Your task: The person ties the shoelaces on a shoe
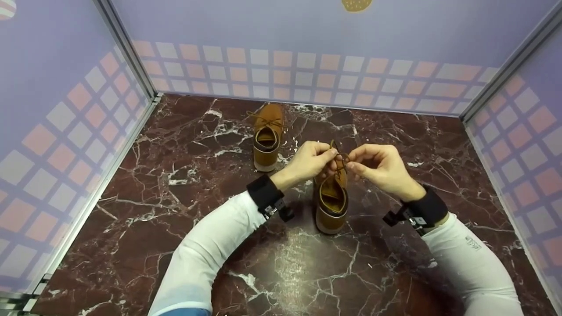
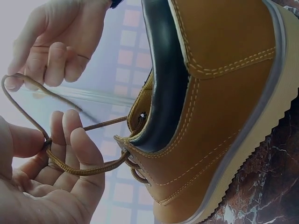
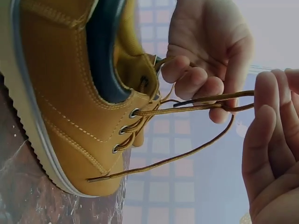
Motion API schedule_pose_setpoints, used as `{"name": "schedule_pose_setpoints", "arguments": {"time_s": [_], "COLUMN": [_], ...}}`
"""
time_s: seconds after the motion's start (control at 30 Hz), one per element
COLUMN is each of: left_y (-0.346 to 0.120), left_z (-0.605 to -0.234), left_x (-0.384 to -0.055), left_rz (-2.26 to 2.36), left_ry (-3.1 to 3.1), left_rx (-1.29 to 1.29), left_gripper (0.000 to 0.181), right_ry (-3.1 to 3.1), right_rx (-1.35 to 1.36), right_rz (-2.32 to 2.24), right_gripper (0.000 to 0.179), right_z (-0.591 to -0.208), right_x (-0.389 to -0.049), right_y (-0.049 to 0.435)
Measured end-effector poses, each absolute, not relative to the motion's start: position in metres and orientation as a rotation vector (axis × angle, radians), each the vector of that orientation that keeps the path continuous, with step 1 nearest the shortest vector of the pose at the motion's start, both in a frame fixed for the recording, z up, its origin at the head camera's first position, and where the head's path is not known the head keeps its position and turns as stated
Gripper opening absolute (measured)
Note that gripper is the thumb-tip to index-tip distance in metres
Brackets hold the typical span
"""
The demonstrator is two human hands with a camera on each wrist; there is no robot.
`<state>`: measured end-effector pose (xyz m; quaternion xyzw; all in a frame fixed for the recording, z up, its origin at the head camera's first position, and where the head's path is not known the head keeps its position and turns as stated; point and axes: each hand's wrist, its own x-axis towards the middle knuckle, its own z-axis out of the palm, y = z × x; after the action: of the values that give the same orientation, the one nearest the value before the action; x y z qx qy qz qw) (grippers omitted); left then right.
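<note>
A tan lace-up shoe (image 1: 330,220) with a dark padded collar stands upright on the floor, heel towards me. Over its front my left hand (image 1: 309,159) pinches the brown shoelace (image 2: 84,171) between thumb and fingers, where the strands cross. To the right, my right hand (image 1: 384,169) holds a loop of that lace by thumb and fingertips, drawn out from the left fingers. One loose lace end hangs down beside the shoe's side in the right wrist view. Both hands stay above the eyelets, apart from the shoe's body (image 3: 60,107).
A matching tan shoe (image 1: 266,157) stands further off to the left, its lace tied in a bow (image 1: 268,120). Dark red marbled flooring (image 1: 197,228) lies under both. Purple checkered panels (image 1: 307,26) enclose the back and sides.
</note>
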<state>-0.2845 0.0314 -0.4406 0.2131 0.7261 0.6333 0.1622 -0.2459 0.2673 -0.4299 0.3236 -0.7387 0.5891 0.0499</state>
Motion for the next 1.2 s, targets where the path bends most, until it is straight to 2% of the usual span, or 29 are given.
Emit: {"name": "schedule_pose_setpoints", "arguments": {"time_s": [0.37, 0.6, 0.97, 1.1, 1.2], "left_y": [0.029, 0.029, 0.028, 0.028, 0.028], "left_z": [-0.442, -0.441, -0.438, -0.438, -0.438], "left_x": [-0.285, -0.285, -0.283, -0.282, -0.282], "left_rz": [1.800, 1.795, 1.794, 1.784, 1.771], "left_ry": [2.103, 2.105, 2.079, 2.066, 2.060], "left_rx": [0.639, 0.649, 0.611, 0.629, 0.639], "left_gripper": [0.031, 0.032, 0.031, 0.030, 0.029], "right_ry": [-2.310, -2.372, -2.724, -2.836, -2.939], "right_rx": [1.196, 1.118, 0.515, 0.476, 0.506], "right_rz": [1.204, 0.986, 1.575, 1.715, 1.729], "right_gripper": [0.015, 0.017, 0.020, 0.026, 0.024], "right_z": [-0.445, -0.458, -0.457, -0.457, -0.455], "right_x": [-0.250, -0.254, -0.271, -0.286, -0.294], "right_y": [0.263, 0.258, 0.259, 0.257, 0.255]}}
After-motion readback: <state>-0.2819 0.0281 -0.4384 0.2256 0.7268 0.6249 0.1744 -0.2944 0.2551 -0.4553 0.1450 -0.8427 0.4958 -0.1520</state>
